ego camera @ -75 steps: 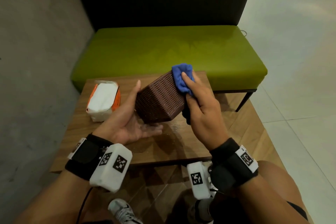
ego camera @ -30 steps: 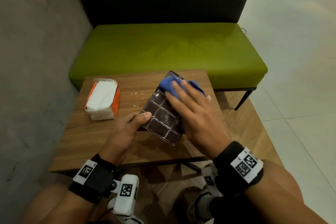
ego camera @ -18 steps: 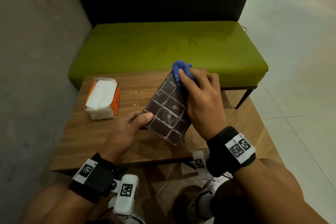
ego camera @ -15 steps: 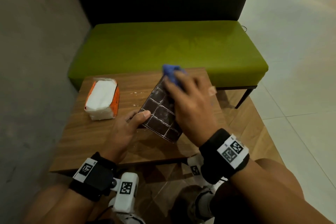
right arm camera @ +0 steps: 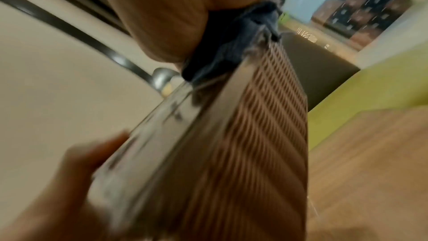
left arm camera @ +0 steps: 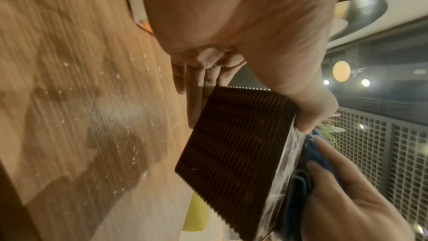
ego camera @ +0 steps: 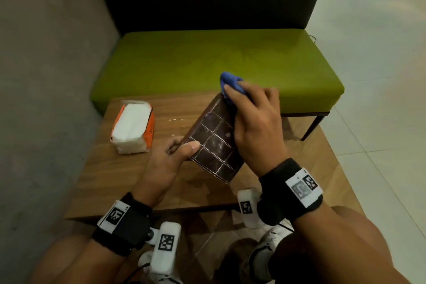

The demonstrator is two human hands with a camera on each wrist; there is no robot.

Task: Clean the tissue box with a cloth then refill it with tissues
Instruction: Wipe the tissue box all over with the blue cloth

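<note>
Left hand [ego camera: 169,159] grips the tissue box [ego camera: 214,143] by its near corner, thumb on the gridded face, tilted above the table [ego camera: 129,173]. Right hand [ego camera: 255,127] presses a bunched blue cloth [ego camera: 230,82] on the box's far edge, fingers curled over it. Tissue pack [ego camera: 133,128] lies beyond the left hand, apart.

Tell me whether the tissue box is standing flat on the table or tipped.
Tipped. The tissue box leans at an angle, gridded face up, gripped by the left hand while the right hand presses the blue cloth against it.
</note>
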